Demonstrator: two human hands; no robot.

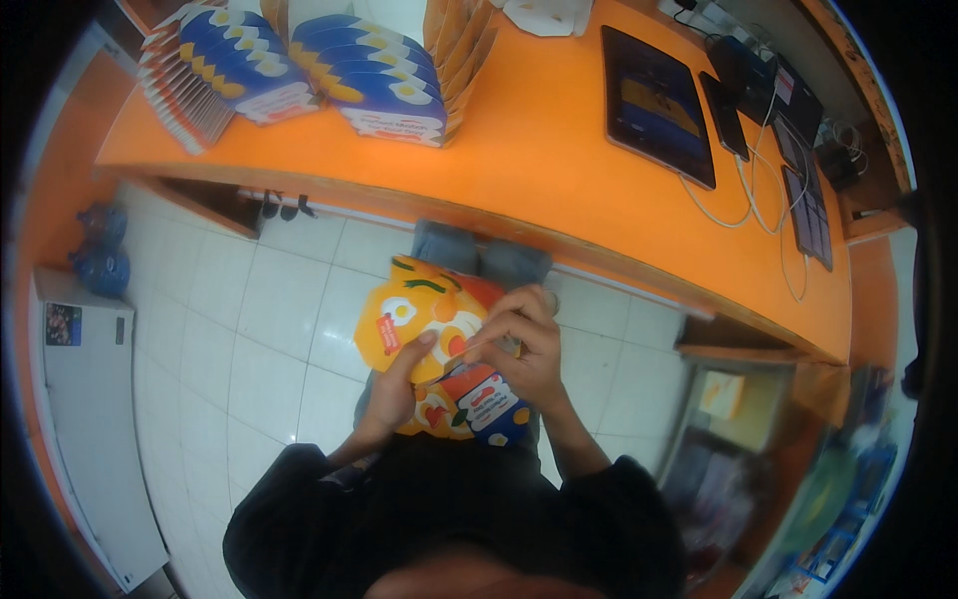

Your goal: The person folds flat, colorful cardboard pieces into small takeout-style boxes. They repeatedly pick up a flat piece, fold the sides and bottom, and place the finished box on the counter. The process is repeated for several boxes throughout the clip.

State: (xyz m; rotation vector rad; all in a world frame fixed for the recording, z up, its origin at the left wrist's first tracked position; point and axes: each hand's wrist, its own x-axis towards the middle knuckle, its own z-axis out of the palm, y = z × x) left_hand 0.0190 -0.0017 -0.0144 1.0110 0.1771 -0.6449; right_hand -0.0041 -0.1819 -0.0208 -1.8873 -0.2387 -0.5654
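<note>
Looking down from the head view, we count one printed carton point(439, 344) in our hands, orange at the top with fried-egg pictures and blue toward the bottom. It sits over our lap, below the front edge of the orange counter point(539, 170) and above the white tiled floor point(259, 319).

Our left hand point(394, 389) closes on the carton's lower left side from beneath, thumb pressed up across its orange face, the other fingers hidden behind it. Our right hand point(524, 349) curls over the carton's right edge, fingers bent and pinching at the middle of the panel. So the carton lies between the two hands, touching both, tilted with its top toward the left.

On the counter we count two fanned stacks of flat cartons: one at the far left point(215, 70), a second just beside it to the right point(384, 75), both blue with egg prints. We cannot tell how many cartons each stack holds. To the right lie one large dark tablet point(659, 105) and one phone point(725, 115) just beside it, with white cables point(743, 190) trailing near them. One white cabinet point(85, 419) stands on the floor at our left.
</note>
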